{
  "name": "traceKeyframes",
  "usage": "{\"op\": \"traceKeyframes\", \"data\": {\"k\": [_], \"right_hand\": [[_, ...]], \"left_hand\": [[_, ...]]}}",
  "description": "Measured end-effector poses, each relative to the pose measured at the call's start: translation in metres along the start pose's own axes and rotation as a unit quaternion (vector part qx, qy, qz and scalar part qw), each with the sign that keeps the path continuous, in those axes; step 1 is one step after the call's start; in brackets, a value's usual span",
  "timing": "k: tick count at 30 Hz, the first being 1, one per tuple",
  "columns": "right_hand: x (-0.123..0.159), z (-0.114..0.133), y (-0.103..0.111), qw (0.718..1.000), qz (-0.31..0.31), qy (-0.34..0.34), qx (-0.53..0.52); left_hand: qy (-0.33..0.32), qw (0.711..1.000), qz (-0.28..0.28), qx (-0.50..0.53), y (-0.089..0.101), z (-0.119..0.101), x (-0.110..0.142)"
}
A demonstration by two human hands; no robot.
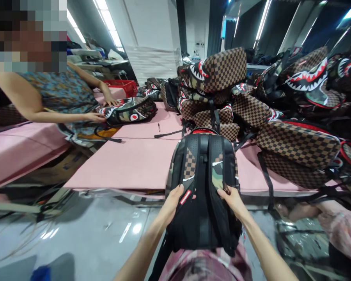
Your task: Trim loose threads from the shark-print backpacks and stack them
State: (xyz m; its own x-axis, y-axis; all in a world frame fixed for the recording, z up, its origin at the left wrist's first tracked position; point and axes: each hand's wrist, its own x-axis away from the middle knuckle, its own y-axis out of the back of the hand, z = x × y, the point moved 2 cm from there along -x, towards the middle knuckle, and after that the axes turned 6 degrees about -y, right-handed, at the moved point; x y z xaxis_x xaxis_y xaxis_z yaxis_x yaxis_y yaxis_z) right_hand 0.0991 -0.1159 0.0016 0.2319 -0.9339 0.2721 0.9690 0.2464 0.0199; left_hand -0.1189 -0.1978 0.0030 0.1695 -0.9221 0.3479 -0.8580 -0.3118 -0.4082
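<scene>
A black backpack [204,187] with checkered and camouflage patches on its shoulder straps is in front of me. Its strap side faces up, and its top end rests over the edge of the pink table [128,164]. My left hand [175,197] is closed around the left shoulder strap, near a small red and white label [185,197]. On the other side, my right hand [230,197] pinches the right strap below its camouflage patch. The fingers under both straps are mostly hidden.
Checkered backpacks with shark-mouth prints [228,72] are piled along the table's back and right. A co-worker [61,93] at the left handles a camouflage backpack [125,111]. A pen [159,127] and a loose strap [168,134] lie on the table. A red crate [125,88] stands behind.
</scene>
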Motion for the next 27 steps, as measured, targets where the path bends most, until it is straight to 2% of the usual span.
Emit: {"op": "traceKeyframes", "data": {"k": [3, 9, 15, 27], "right_hand": [[0.000, -0.021, -0.009, 0.999, -0.005, -0.035, -0.013], [-0.012, -0.041, -0.001, 0.997, -0.026, -0.071, -0.028], [-0.007, -0.043, -0.003, 0.995, -0.045, -0.078, -0.041], [0.004, -0.043, 0.000, 0.993, -0.041, -0.090, -0.065]], "left_hand": [[0.040, 0.999, 0.000, 0.020, 0.015, 0.012, 0.006], [0.059, 0.996, 0.004, 0.066, 0.033, 0.025, 0.006], [0.050, 0.996, 0.021, 0.077, 0.031, 0.025, 0.002], [0.067, 0.994, 0.017, 0.086, 0.025, 0.019, 0.007]]}}
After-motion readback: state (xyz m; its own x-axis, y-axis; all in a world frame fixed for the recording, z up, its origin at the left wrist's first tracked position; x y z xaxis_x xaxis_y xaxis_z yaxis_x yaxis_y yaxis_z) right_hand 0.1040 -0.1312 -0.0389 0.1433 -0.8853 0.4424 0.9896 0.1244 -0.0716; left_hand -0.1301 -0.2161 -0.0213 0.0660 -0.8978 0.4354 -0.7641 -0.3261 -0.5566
